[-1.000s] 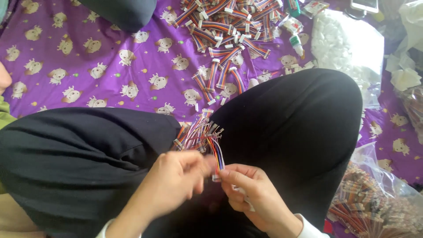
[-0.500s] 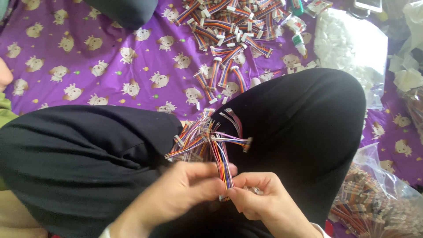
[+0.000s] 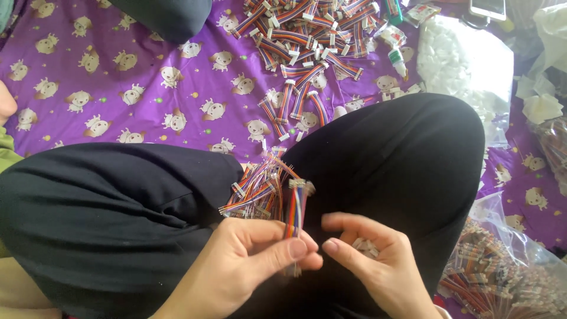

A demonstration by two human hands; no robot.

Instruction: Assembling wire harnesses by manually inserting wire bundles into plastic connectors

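Purple patterned sheeting (image 3: pixel 147 77) is spread with finished ribbon cables (image 3: pixel 307 41), a loose bunch (image 3: pixel 257 192) is left in the lap, one rainbow cable (image 3: pixel 294 215) is pinched by the left hand (image 3: pixel 254 260), and small white connectors (image 3: pixel 366 247) are loosely cupped in the right hand (image 3: pixel 372 266).

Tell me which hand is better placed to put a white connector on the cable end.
Probably the right hand: it cups small white connectors beside the rainbow ribbon cable, which the left hand is busy pinching upright.
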